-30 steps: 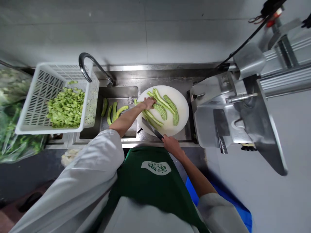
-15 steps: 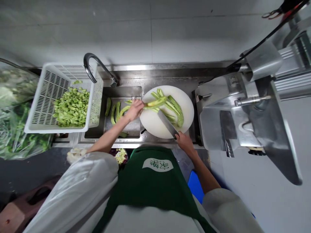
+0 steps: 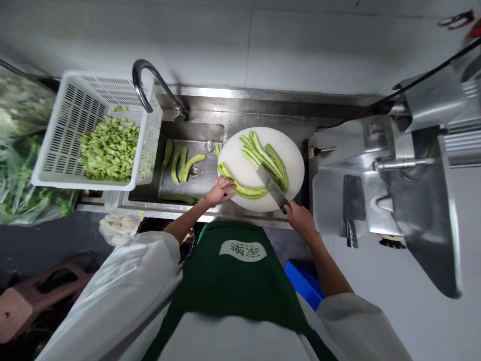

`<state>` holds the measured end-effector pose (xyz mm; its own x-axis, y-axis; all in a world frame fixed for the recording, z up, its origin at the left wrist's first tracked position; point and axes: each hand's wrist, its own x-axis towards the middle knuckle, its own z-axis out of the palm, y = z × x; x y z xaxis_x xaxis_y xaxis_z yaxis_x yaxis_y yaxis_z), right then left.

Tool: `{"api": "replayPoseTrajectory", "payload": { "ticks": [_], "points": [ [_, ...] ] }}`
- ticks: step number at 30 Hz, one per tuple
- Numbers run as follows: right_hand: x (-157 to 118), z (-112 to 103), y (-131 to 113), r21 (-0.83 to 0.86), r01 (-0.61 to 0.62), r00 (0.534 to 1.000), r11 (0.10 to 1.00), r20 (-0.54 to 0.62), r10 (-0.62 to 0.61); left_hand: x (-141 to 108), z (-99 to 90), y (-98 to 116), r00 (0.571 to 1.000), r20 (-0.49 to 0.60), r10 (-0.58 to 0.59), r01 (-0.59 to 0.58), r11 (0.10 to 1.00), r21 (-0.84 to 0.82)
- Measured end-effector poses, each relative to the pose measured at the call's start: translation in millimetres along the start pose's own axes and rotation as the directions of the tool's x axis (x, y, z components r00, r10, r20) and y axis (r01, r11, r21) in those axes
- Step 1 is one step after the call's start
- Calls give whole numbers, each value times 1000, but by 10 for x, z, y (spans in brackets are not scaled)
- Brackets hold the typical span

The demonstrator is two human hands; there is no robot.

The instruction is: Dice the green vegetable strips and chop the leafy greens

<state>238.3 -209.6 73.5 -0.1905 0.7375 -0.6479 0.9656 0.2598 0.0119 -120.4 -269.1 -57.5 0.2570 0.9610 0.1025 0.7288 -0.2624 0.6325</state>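
On a round white cutting board (image 3: 236, 145) lie several long, hollowed green gourd halves (image 3: 263, 153), side by side. My left hand (image 3: 221, 192) is at the board's left front edge, fingers closed around a curved gourd half (image 3: 251, 192) that lies along the near side. My right hand (image 3: 300, 219) grips the handle of a cleaver (image 3: 271, 185). Its blade slants up and left over the board, its tip beside the other halves. More gourd halves (image 3: 192, 164) lie in the sink (image 3: 205, 185) to the left.
A white basket (image 3: 84, 184) of chopped green pieces (image 3: 110, 150) stands left of the sink, under a curved faucet (image 3: 165, 85). On the right is a metal slicing machine (image 3: 334, 195) with another cleaver (image 3: 353, 198) on it. Bagged greens (image 3: 30, 185) sit far left.
My left hand has lowered a gourd half from above the board to its near side. The cleaver has shifted slightly right. The whole view has moved a little.
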Motion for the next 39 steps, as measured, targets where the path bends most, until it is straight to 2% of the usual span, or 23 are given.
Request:
{"api": "replayPoseTrajectory", "payload": {
  "ticks": [2,3,4,5,6,7,8,9,10,13,17,20,23,26,28,34,39],
  "points": [
    [-92,-75,-89,-20,20,999,1000,-29,-21,-26,-43,-27,985,-158,-69,61,997,-56],
    [-131,-116,-167,-25,41,998,999,-40,-42,-23,-63,-60,947,-281,-157,134,986,-98],
    [-161,-157,-268,-23,70,996,997,-46,-71,-8,-82,-109,867,-417,-274,226,961,-160],
    [-179,-198,-391,-18,105,993,994,-45,-106,17,-99,-170,746,-530,-403,314,915,-254],
    [-182,-236,-530,-7,142,989,990,-39,-142,53,-109,-240,613,-594,-522,378,853,-360],
    [-170,-271,-681,7,177,984,984,-34,-176,97,-111,-310,499,-611,-615,410,789,-458],
    [-144,-300,-834,24,207,978,978,-29,-207,145,-102,-374,422,-600,-680,419,733,-536],
    [-108,-323,-983,41,233,972,972,-29,-232,195,-80,-427,383,-578,-720,417,693,-587],
    [-66,-340,-1120,55,254,967,966,-30,-252,243,-48,-464,377,-556,-741,413,671,-615],
    [65,-366,-1416,57,284,959,957,-31,-283,346,87,-489,411,-503,-760,385,645,-660],
    [182,-406,-1559,20,258,966,966,9,-258,372,240,-440,475,-474,-741,311,645,-698],
    [236,-461,-1586,31,267,962,963,44,-268,357,317,-415,468,-531,-706,299,692,-657],
    [281,-514,-1598,28,293,954,956,62,-294,377,400,-388,433,-608,-665,315,744,-589],
    [305,-537,-1581,-5,312,948,950,73,-311,437,486,-356,376,-651,-659,327,752,-572],
    [299,-534,-1543,-32,320,945,947,76,-317,476,527,-344,358,-670,-650,319,759,-567],
    [185,-537,-1296,-124,353,932,927,133,-337,497,551,-363,369,-715,-593,302,804,-511],
    [70,-668,-1020,-183,377,915,908,224,-335,488,557,-387,385,-700,-601,299,799,-522]
  ]
}}
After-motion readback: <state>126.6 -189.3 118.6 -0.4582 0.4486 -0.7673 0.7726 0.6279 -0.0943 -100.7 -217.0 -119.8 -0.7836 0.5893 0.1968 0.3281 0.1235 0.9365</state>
